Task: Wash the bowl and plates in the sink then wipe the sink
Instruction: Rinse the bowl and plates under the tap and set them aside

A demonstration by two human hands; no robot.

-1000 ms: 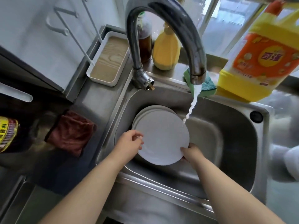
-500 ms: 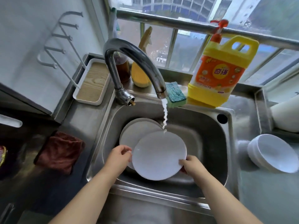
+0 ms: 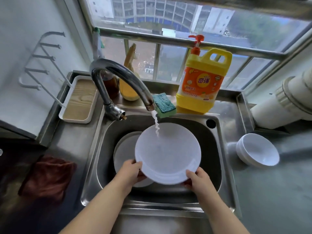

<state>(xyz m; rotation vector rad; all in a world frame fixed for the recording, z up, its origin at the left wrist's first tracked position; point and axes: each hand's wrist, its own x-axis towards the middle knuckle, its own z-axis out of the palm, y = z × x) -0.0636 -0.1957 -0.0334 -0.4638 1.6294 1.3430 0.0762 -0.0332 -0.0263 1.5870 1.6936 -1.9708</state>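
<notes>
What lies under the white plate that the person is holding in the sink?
Under the held plate, gripped by the left hand and right hand, lies another white plate in the sink. The held plate hides the sink floor, so further dishes cannot be ruled out.

Both hands hold a white plate (image 3: 168,153) under the running tap (image 3: 121,80).

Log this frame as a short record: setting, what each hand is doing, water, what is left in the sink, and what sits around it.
setting: steel sink under a window
left hand: left hand grips the held plate at its left rim
right hand: right hand grips the same plate at its lower right rim
water: running from the tap onto the held plate
in sink: another plate lying beneath the held one
right counter: white bowl
back ledge: yellow soap jug, green sponge
left counter: dark red cloth
</notes>
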